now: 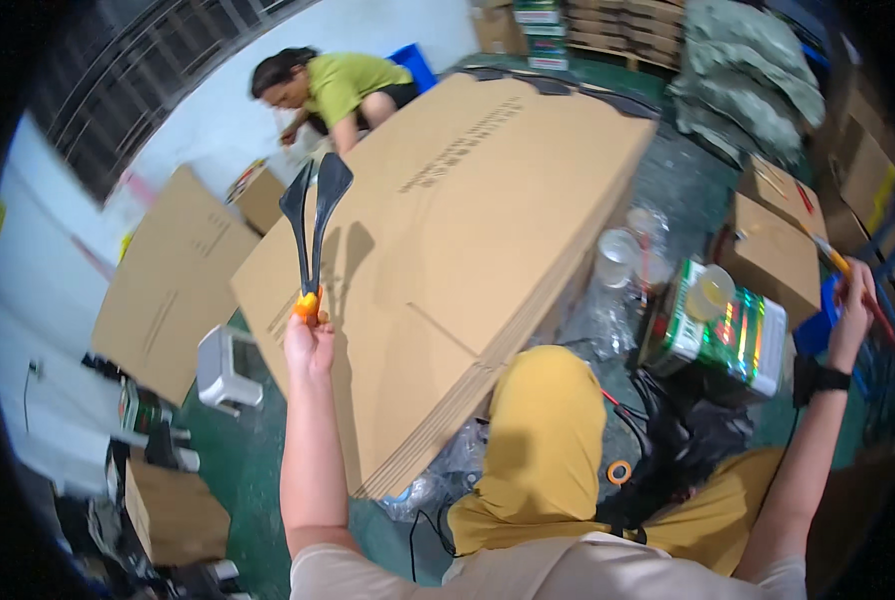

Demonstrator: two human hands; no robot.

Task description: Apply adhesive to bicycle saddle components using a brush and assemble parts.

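My left hand (pixel 310 345) is closed round the orange end of a black two-pronged piece (pixel 313 225), holding it upright above the cardboard stack. Its two flat, blade-like prongs spread apart at the top. Off to the right, my right hand (pixel 852 300) grips a thin brush-like tool (pixel 834 256) with an orange handle, its tip pointing toward the cardboard boxes. Left of that hand, a plastic cup (pixel 711 292) with yellowish contents stands on a green and silver metal tin (pixel 733 345). Similar black pieces (pixel 623 102) lie along the far edge of the stack.
A large stack of flat cardboard (pixel 468 240) fills the middle. Beyond it a person in a green shirt (pixel 353 90) crouches. A cardboard box (pixel 778 250) with thin sticks on top stands right. Clear plastic cups (pixel 618 257), an orange tape roll (pixel 619 472) and black bags (pixel 693 430) lie around.
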